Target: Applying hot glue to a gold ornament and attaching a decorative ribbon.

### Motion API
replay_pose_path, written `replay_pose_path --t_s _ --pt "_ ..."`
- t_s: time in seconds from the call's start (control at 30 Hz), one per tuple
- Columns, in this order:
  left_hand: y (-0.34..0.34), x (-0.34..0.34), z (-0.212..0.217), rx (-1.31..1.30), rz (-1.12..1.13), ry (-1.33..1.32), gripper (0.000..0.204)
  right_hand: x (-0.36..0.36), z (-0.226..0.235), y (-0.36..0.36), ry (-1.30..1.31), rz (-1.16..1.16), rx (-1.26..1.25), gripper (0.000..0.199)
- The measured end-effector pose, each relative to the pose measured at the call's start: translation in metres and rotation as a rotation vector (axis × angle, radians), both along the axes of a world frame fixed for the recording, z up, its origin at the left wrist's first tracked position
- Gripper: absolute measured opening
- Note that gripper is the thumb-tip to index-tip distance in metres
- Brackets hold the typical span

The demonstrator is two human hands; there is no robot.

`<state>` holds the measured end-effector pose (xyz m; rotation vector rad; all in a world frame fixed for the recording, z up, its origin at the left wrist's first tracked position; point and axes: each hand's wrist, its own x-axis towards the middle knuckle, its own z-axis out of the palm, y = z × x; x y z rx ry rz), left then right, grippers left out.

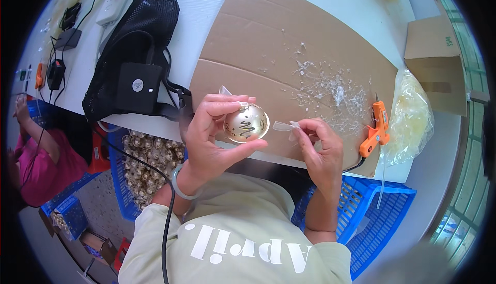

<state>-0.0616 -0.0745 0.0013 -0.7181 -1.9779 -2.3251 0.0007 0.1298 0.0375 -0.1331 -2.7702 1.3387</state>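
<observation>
**Head view: Gold ball in the left hand, clear strip in the right, a narrow gap between**

We saw the shiny gold ball held above the desk's near edge, gripped by the left hand, thumb below and fingers above. The right hand pinched a translucent strip between thumb and fingers. From that hand the ball lay to the left, almost level; the strip's long axis ran crosswise, its free end pointing at the ball, near but not touching.

The ball looked smooth and satiny, with dark curling lines and small stars on its face and a thin bright rim on its right side. The strip appeared thin, flat and flexible. Something translucent also showed at the left fingertips; we could not tell what.

Beyond the hands lay a matte, creased cardboard sheet scattered with wispy white shreds. To the right we noted an orange glue gun and a crinkled clear bag; at lower left, a blue basket held a heap of small, glossy gold pieces.
</observation>
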Motion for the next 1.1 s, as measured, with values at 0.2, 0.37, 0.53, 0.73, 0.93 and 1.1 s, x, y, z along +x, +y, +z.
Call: replay_pose_path --t_s 0.2,0.37,0.53,0.73,0.93,1.1 --pt "0.007 0.000 -0.001 -0.145 0.099 0.118 0.059 0.007 0.020 -0.013 -0.046 -0.117 -0.717 0.002" --pt "0.013 0.000 0.000 -0.209 0.153 0.261 0.057 -0.003 0.017 -0.026 -0.024 -0.068 -0.782 0.008" --pt "0.016 -0.002 -0.004 -0.202 0.152 0.346 0.057 -0.016 0.000 -0.034 0.162 0.023 -0.517 0.013" --pt "0.015 0.001 -0.005 -0.171 0.144 0.277 0.057 -0.016 0.000 -0.040 0.117 -0.018 -0.669 0.016" --pt "0.015 0.000 -0.004 -0.132 0.134 0.207 0.057 -0.010 0.020 -0.044 0.204 0.098 -0.720 0.015" --pt "0.020 -0.003 -0.004 -0.156 0.136 0.336 0.056 -0.018 -0.001 -0.039 0.145 -0.028 -0.569 0.014"
